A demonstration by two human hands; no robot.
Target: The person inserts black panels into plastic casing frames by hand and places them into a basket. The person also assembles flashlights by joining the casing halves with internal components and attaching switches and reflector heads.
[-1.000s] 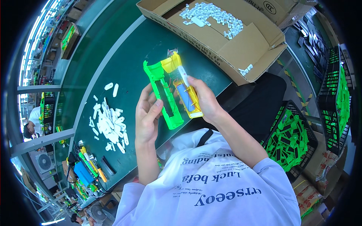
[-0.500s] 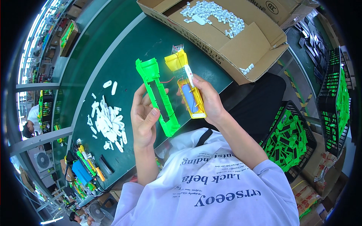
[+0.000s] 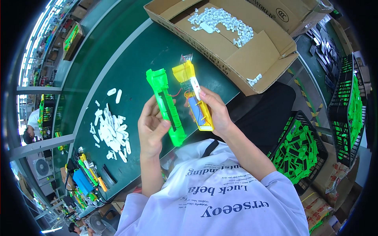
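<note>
My left hand (image 3: 152, 125) is closed round a green plastic housing half (image 3: 167, 106), held upright and tilted edge-on. In my right hand (image 3: 214, 108) is a yellow plastic housing half (image 3: 204, 123), its open side showing a blue cylindrical battery (image 3: 193, 107) and wires. A white strip-shaped piece (image 3: 195, 87) lies along the yellow half, near my right thumb. A thin red wire (image 3: 175, 94) runs across the gap between the two halves, which are apart. Clear small parts (image 3: 187, 58) stick out at the yellow half's far end.
White plastic pieces (image 3: 112, 131) lie piled on the green table (image 3: 134, 67). An open cardboard box (image 3: 236, 65) at the far right holds small white parts (image 3: 224, 23). Hand tools and a blue device (image 3: 84, 181) lie at left. Black baskets (image 3: 301, 188) of green parts stand at right.
The green half has turned more edge-on and come slightly closer to the yellow half. Both hands sit a little lower in the picture, still gripping their pieces.
</note>
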